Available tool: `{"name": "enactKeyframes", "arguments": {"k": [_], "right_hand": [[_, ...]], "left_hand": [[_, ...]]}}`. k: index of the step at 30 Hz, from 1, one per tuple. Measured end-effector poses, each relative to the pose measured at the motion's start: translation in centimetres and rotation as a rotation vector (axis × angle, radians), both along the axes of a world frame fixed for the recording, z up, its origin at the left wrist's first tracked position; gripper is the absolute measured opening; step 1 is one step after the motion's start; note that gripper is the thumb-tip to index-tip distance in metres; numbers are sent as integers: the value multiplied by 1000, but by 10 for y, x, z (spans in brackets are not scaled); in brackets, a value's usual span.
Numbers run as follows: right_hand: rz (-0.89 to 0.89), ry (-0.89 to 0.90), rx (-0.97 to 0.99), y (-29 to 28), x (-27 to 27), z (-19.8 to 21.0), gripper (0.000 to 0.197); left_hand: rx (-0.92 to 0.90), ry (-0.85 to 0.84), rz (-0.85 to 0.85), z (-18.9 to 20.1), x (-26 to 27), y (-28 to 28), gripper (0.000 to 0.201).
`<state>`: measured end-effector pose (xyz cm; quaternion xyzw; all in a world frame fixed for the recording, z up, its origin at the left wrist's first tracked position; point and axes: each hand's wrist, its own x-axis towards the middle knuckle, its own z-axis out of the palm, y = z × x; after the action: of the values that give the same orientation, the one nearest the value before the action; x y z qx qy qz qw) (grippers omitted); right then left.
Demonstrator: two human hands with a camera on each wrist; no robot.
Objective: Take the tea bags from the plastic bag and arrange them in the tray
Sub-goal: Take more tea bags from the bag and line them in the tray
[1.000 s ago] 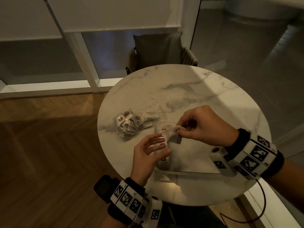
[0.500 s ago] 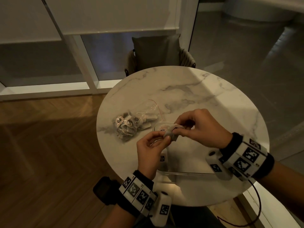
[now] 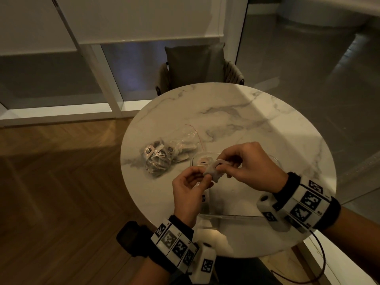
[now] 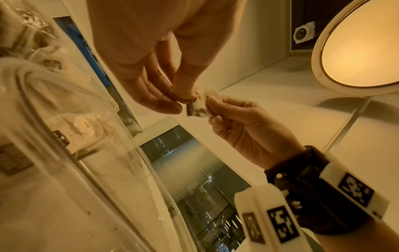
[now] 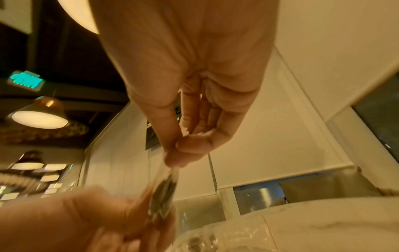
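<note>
A small white tea bag [image 3: 213, 171] hangs over the left end of the clear tray [image 3: 230, 216], pinched from both sides. My left hand [image 3: 205, 176] holds its near end, my right hand [image 3: 222, 164] its far end. The left wrist view shows the tea bag [image 4: 197, 108] between the left fingertips [image 4: 172, 100] and the right fingertips [image 4: 212, 104]. In the right wrist view the tea bag [image 5: 163, 196] hangs edge-on below my right fingers [image 5: 183, 153]. Two tea bags [image 3: 202, 161] lie in the tray. The plastic bag [image 3: 160, 159] with several more lies left of it.
The round marble table [image 3: 236, 112] has bare surface behind and right of the tray. A dark cushioned chair [image 3: 197, 66] stands at the far side. Wooden floor lies to the left, and the table's edge is close to my body.
My left hand came up from over the tray and took hold of the tea bag's near end. Both hands now hold the bag, slightly nearer to me.
</note>
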<state>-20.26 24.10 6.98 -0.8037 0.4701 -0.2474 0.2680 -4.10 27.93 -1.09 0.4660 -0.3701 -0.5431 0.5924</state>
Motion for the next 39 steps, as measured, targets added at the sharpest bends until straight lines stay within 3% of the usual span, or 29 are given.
{"name": "enactKeyframes", "arguments": {"k": [4, 8, 14, 21, 26, 30, 39], "right_hand": [[-16, 15, -20, -3, 0, 4, 5], [32, 45, 42, -5, 4, 5, 7], [21, 76, 147, -18, 1, 1, 6], [-20, 379, 70, -52, -9, -8, 14], [18, 619, 143, -76, -5, -30, 14], [9, 744, 134, -84, 4, -42, 11], [90, 975, 77, -88, 21, -55, 14]], "left_hand": [[-49, -47, 49, 3, -5, 1, 21], [-17, 29, -30, 6, -10, 2, 39], [32, -83, -81, 1, -2, -5, 23], [63, -315, -69, -13, 36, -10, 14], [107, -591, -100, -25, 57, -10, 29], [205, -560, -159, -34, 62, -7, 39], [219, -503, -178, -42, 64, -5, 34]]}}
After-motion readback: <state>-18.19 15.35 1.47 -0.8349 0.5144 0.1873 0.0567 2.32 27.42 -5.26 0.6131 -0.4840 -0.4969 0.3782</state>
